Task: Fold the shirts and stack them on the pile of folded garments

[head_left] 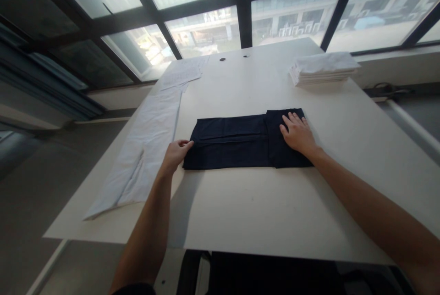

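While the right hand lies flat, spread, on the folded right end of the dark cloth, left hand pinches its left edge | cloth mid-table | white cloth just left, white stack beyond at right

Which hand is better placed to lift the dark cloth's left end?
Probably the left: the left hand has its fingertips at that end, while the right hand lies spread on the cloth's opposite end.
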`<state>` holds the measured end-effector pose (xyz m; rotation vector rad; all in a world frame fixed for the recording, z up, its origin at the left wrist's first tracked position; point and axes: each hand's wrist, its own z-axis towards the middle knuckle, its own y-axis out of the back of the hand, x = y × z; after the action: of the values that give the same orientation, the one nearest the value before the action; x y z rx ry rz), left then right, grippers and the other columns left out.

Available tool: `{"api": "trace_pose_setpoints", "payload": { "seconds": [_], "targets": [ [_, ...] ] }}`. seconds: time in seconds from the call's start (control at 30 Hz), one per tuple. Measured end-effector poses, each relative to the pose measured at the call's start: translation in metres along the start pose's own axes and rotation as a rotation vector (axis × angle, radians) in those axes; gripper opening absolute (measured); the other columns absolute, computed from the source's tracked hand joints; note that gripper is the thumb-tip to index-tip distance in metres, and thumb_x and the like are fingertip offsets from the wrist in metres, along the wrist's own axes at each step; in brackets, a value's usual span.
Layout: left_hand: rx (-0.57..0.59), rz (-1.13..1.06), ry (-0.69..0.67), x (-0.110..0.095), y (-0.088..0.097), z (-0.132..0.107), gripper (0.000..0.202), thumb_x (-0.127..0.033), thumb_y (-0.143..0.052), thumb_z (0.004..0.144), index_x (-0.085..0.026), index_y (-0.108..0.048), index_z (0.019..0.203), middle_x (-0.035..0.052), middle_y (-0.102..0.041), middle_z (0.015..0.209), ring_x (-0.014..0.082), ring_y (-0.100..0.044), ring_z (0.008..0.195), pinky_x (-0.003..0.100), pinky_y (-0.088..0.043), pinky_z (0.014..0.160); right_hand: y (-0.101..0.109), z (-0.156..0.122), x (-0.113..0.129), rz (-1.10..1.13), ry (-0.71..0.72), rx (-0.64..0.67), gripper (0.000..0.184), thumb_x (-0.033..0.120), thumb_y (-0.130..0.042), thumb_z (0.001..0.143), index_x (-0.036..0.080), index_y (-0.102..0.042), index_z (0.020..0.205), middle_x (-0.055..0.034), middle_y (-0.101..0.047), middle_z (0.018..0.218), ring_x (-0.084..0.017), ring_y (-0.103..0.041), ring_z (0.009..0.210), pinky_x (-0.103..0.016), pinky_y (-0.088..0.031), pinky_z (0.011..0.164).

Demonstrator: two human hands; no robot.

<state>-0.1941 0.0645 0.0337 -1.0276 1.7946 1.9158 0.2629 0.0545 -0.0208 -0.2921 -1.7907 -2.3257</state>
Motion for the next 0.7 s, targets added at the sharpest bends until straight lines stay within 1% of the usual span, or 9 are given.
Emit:
{"api": "trace_pose_setpoints", "payload": {
  "seconds": [0.1, 0.17, 0.27, 0.33, 0.4, 0.47, 0.57, 0.63, 0.7],
  "targets": [
    [0.056, -0.066, 0.009, -0.007, 0.000, -0.004, 0.039, -0.056, -0.074, 0.066, -0.018, -0.073, 0.075, 0.0013, -0.067, 0.063, 0.0204, -0.061, 0.068, 0.025, -0.039, 0.055, -0.001, 0.001, -0.001, 0.002, 0.002, -0.001, 0.059, 0.042, -0.035, 0.105, 0.012, -0.052, 0.153, -0.0169, -0.044, 0.163, -0.031, -0.035, 0.153, -0.055, -0.024, 0.125],
    [0.049, -0.062, 0.013, -0.012, -0.002, -0.006, 0.037, -0.055, -0.074, 0.066, -0.019, -0.071, 0.073, 0.0001, -0.065, 0.062, 0.0190, -0.060, 0.067, 0.025, -0.039, 0.055, -0.001, 0.001, -0.001, 0.003, 0.003, 0.002, 0.059, 0.042, -0.035, 0.105, 0.011, -0.052, 0.153, -0.0171, -0.044, 0.163, -0.031, -0.035, 0.153, -0.055, -0.024, 0.125],
    [0.008, -0.101, 0.004, -0.017, -0.002, -0.009, 0.038, -0.053, -0.074, 0.067, -0.018, -0.070, 0.080, 0.0013, -0.069, 0.071, 0.0186, -0.062, 0.072, 0.024, -0.043, 0.060, 0.000, 0.000, 0.000, 0.002, 0.001, 0.008, 0.059, 0.042, -0.035, 0.105, 0.010, -0.052, 0.153, -0.0184, -0.044, 0.163, -0.031, -0.035, 0.153, -0.055, -0.024, 0.125],
    [0.017, -0.160, -0.009, -0.017, -0.001, -0.010, 0.043, -0.054, -0.075, 0.067, -0.016, -0.071, 0.087, 0.0035, -0.072, 0.080, 0.0189, -0.064, 0.078, 0.024, -0.046, 0.064, 0.001, 0.000, 0.001, 0.002, -0.001, 0.009, 0.059, 0.041, -0.035, 0.105, 0.010, -0.052, 0.152, -0.0192, -0.044, 0.163, -0.032, -0.036, 0.153, -0.054, -0.024, 0.126],
    [0.059, -0.230, 0.008, -0.016, 0.002, -0.011, 0.048, -0.053, -0.077, 0.068, -0.015, -0.071, 0.095, 0.0049, -0.074, 0.087, 0.0181, -0.065, 0.079, 0.024, -0.048, 0.064, 0.002, 0.000, 0.002, 0.003, -0.003, 0.009, 0.060, 0.041, -0.035, 0.105, 0.009, -0.052, 0.152, -0.0192, -0.044, 0.162, -0.032, -0.036, 0.153, -0.054, -0.024, 0.126],
    [0.098, -0.305, 0.058, -0.013, 0.004, -0.010, 0.050, -0.049, -0.079, 0.069, -0.014, -0.069, 0.103, 0.0052, -0.075, 0.089, 0.0166, -0.066, 0.075, 0.024, -0.049, 0.063, 0.002, 0.000, 0.002, 0.002, -0.002, 0.010, 0.060, 0.041, -0.036, 0.105, 0.009, -0.051, 0.153, -0.0191, -0.044, 0.162, -0.032, -0.035, 0.153, -0.053, -0.023, 0.126],
    [0.101, -0.430, 0.142, -0.012, 0.005, -0.009, 0.048, -0.040, -0.080, 0.072, -0.014, -0.067, 0.110, 0.0052, -0.076, 0.091, 0.0165, -0.069, 0.075, 0.025, -0.053, 0.066, 0.001, 0.000, 0.001, 0.002, 0.000, 0.006, 0.059, 0.041, -0.036, 0.105, 0.010, -0.052, 0.152, -0.0182, -0.044, 0.162, -0.031, -0.036, 0.153, -0.054, -0.024, 0.126],
    [0.156, -0.512, 0.167, -0.013, 0.003, -0.009, 0.044, -0.038, -0.079, 0.074, -0.015, -0.068, 0.110, 0.0060, -0.078, 0.091, 0.0186, -0.072, 0.077, 0.028, -0.056, 0.070, 0.001, 0.000, 0.001, 0.002, -0.001, 0.002, 0.059, 0.041, -0.036, 0.105, 0.011, -0.052, 0.152, -0.0176, -0.044, 0.162, -0.031, -0.036, 0.153, -0.054, -0.024, 0.125],
    [0.242, -0.544, 0.171, -0.013, 0.001, -0.008, 0.040, -0.042, -0.078, 0.076, -0.015, -0.072, 0.104, 0.0070, -0.079, 0.089, 0.0218, -0.074, 0.080, 0.031, -0.059, 0.074, 0.001, 0.000, 0.001, 0.004, -0.001, 0.000, 0.059, 0.041, -0.035, 0.104, 0.010, -0.053, 0.152, -0.0179, -0.045, 0.162, -0.032, -0.036, 0.153, -0.054, -0.024, 0.126]
  ]
}}
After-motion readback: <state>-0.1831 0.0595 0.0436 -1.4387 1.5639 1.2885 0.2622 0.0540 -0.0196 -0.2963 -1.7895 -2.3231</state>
